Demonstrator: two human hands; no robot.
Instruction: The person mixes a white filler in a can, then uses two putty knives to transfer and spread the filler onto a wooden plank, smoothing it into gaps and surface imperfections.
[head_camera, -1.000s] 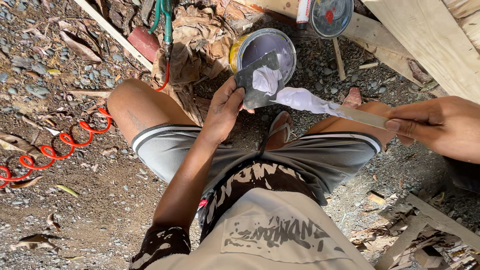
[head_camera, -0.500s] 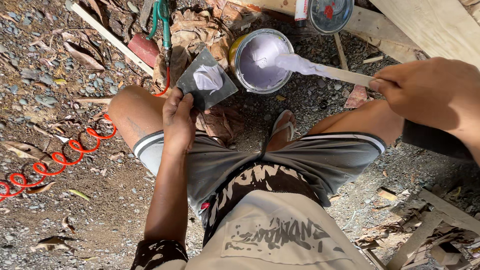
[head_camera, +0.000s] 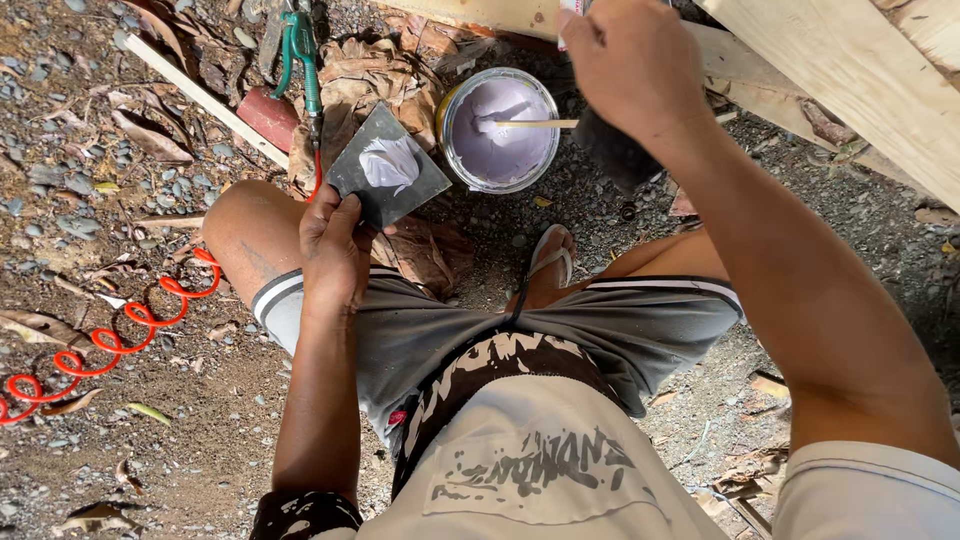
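Loading putty: the left hand (head_camera: 335, 240) grips a metal plate (head_camera: 388, 168) bearing a lump; the right hand (head_camera: 625, 60) holds a stick (head_camera: 530, 124) in the can (head_camera: 498, 130). Next, lift more paste carefully across.

dark scraper blade (head_camera: 388, 180) w/ pale putty blob, tilted | putty can (head_camera: 499, 130) open, upright

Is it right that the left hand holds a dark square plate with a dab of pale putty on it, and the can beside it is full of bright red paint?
Not quite. The left hand does hold the dark square plate with a pale dab on it, but the can beside it holds pale lilac-grey putty, not bright red paint. The head view shows this, with a thin stick lying across the can.
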